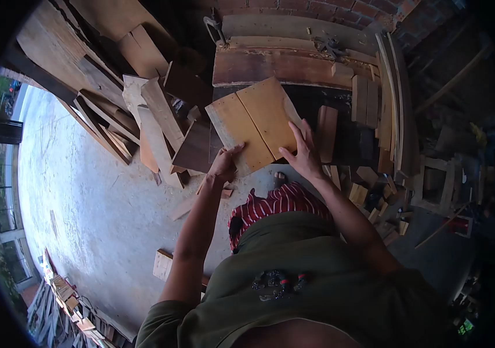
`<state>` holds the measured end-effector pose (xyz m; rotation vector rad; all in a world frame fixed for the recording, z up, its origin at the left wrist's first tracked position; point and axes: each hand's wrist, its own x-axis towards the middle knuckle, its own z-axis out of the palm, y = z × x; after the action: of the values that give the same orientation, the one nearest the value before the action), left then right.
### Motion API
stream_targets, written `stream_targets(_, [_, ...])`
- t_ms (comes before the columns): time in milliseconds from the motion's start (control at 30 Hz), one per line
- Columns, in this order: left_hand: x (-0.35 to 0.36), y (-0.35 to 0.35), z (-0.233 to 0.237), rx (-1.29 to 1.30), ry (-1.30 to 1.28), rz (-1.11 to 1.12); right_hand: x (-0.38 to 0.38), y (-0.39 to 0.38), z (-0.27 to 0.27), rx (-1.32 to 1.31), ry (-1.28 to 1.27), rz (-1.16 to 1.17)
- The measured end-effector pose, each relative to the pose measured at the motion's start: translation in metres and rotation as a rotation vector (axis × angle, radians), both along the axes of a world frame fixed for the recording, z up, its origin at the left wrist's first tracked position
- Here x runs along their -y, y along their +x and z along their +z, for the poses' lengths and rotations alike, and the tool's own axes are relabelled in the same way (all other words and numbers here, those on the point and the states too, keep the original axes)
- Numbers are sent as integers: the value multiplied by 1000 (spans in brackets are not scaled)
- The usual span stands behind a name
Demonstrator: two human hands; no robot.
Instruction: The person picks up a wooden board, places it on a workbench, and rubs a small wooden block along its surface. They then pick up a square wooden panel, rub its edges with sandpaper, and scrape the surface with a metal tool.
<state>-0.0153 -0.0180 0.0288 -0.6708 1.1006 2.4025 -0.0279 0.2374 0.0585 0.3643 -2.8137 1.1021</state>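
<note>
A squarish yellow-brown wooden panel is held tilted in front of my body. A dark seam runs across it between two boards, and small dark dots lie near its edges. Its left margin is paler. My left hand grips the lower left edge, thumb on the top face and fingers underneath. On the right edge, my right hand holds the panel with its thumb on the face and its fingers along the side; part of the grip is hidden beneath.
A workbench with planks stands ahead, a clamp at its back left. Wooden blocks and a reddish block lie on it. Boards lean in a pile at left. Offcuts litter the floor at right.
</note>
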Motion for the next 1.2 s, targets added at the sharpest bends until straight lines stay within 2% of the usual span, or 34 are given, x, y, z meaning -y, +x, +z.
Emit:
stream_targets(67, [4, -7, -19, -21, 1, -20, -11, -5, -6, -19, -24, 44])
stream_targets(167, [1, -6, -12, -1, -15, 11, -22, -12, -2, 9, -101, 66])
stream_targets(233, [1, -7, -10, -25, -144, 16, -26, -21, -15, 24, -135, 81])
stream_targets(300, [-8, -3, -2, -19, -253, 23, -29, -25, -19, 165, -243, 75])
stream_targets(367, [-26, -1, 8, -136, -690, 156, -31, -31, -20, 216, -233, 103])
stream_targets(400, [-37, 8, 23, -182, -696, 206, -31, -30, -16, 183, -224, 129])
stream_targets(433, [-36, 12, 13, -205, -1012, 124, -32, -33, -18, 141, -218, 150])
stream_targets(500, [-56, 21, 23, -173, -1229, 60, -35, -37, -20, 170, -207, 173])
stream_targets(733, [-71, 32, 14, -183, -1329, 47, -39, -40, -23, 138, -167, 227])
stream_targets(900, [-75, 34, 17, -200, -1530, -17, -39, -38, -17, 122, -115, 234])
stream_targets(1100, [-74, 35, 17, -208, -1479, -8, -39, -37, -21, 34, -98, 250])
stream_targets(1200, [-75, 35, 14, -253, -1523, 14, -40, -37, -20, 89, -73, 237])
